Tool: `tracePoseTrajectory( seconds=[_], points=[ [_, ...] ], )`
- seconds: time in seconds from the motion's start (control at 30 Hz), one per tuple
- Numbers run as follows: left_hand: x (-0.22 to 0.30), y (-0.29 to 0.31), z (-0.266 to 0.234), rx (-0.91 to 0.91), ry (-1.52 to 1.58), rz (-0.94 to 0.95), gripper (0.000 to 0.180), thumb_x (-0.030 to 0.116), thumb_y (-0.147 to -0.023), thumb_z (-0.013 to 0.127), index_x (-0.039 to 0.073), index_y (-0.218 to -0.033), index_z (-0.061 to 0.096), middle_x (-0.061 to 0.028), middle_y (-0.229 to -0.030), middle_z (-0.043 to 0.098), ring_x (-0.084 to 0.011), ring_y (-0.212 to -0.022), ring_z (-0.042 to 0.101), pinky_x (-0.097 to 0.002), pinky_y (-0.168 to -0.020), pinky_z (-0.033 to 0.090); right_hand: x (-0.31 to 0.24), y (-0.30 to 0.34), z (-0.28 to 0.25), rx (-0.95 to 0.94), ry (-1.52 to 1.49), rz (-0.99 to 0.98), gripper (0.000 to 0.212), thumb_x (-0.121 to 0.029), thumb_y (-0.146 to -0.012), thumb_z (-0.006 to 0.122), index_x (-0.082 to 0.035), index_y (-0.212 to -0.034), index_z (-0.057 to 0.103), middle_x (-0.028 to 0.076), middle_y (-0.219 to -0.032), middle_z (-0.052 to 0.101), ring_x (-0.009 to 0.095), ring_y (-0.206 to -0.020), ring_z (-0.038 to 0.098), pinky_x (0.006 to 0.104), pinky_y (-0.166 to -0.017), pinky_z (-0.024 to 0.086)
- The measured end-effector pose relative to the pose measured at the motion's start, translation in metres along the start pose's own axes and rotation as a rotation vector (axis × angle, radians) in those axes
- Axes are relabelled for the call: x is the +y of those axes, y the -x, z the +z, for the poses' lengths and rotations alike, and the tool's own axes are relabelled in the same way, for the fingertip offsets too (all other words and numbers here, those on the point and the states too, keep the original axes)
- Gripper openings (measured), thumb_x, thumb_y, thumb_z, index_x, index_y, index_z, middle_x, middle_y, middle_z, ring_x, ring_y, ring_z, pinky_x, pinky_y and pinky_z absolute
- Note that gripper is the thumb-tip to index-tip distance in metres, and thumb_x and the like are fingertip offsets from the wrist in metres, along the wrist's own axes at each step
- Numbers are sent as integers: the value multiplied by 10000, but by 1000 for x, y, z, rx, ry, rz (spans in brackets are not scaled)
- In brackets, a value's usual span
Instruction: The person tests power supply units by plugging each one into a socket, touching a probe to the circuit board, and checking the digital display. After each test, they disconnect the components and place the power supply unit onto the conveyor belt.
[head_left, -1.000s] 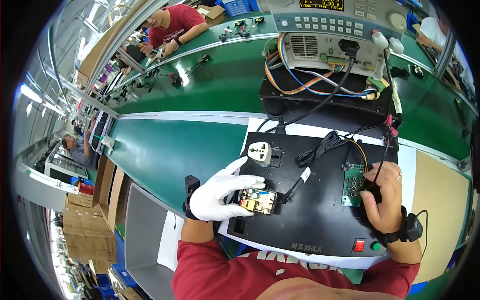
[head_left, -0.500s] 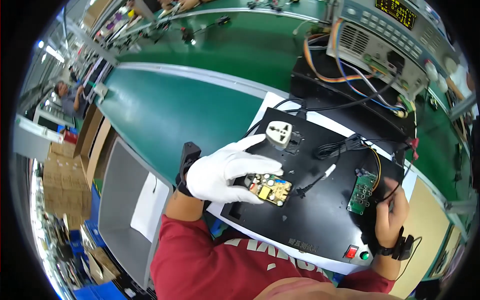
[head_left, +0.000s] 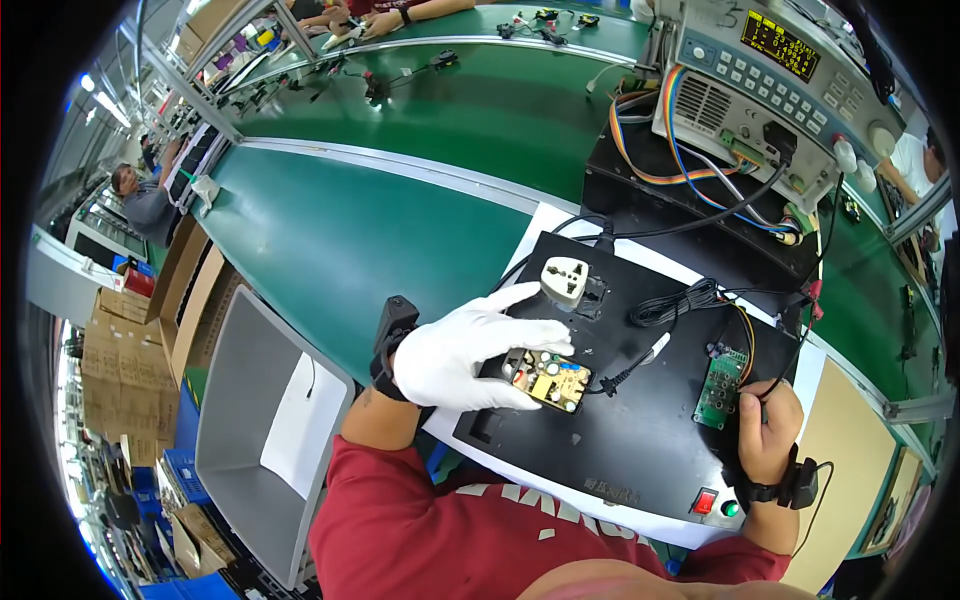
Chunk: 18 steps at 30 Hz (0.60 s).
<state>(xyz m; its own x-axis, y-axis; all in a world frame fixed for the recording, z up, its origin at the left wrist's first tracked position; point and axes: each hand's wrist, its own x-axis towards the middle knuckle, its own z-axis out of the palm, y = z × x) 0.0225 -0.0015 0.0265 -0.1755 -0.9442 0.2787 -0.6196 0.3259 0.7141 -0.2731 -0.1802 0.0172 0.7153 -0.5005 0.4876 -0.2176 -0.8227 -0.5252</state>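
Observation:
My left hand (head_left: pixel 455 358), in a white glove, grips a small open power adapter (head_left: pixel 552 380), its yellow and tan components facing up. The adapter is held over the left part of a black test box (head_left: pixel 600 440), just below a white universal socket (head_left: pixel 565 282). A black plug-ended cable (head_left: pixel 610 384) reaches the adapter's right side; whether it is plugged in I cannot tell. On the right, my bare right hand (head_left: pixel 770 432) is closed in a pinch on a black wire (head_left: pixel 778 384). Beside its fingertips lies a green circuit board (head_left: pixel 722 388) with yellow and black wires.
A bench meter (head_left: pixel 770 90) with a lit display stands at the back right on a black case (head_left: pixel 640 180), ribbon wires hanging down. Coiled black cable (head_left: pixel 680 302) lies on the box. A red switch (head_left: pixel 705 500) sits at its front edge. A grey bin (head_left: pixel 240 400) stands at left.
My right hand has moved slightly left and down, its fingers curling in beside the green board. My left hand still holds the adapter. The meter's readout has changed.

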Motion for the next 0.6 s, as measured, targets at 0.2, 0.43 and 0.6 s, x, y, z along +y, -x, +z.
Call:
tracePoseTrajectory(
  seconds=[0.2,0.43,0.6],
  points=[
    [1,-1,0,-4,-61,66,491,239,-659,725,42,-1073,550,-105,-1047,579,-295,-970,533,-457,-994,267,0,1,0,-6,26,33,62,-31,-714,576,-9,-688,524,104,-611,532,270,-528,468,337,-510,346],
    [14,-2,5,38,-131,-26,580,228,-621,751,13,-1097,499,-116,-989,598,-297,-897,565,-450,-982,281,0,-1,-4,-10,-48,-36,48,-8,-696,569,-13,-682,523,93,-598,528,247,-507,465,349,-511,344],
    [23,-2,11,109,-174,-45,592,224,-615,754,-4,-1093,490,-129,-947,599,-323,-914,552,-434,-960,298,11,9,-6,513,-617,-28,183,-184,-873,480,-34,-769,463,63,-640,487,169,-533,459,295,-508,343]
  ],
)
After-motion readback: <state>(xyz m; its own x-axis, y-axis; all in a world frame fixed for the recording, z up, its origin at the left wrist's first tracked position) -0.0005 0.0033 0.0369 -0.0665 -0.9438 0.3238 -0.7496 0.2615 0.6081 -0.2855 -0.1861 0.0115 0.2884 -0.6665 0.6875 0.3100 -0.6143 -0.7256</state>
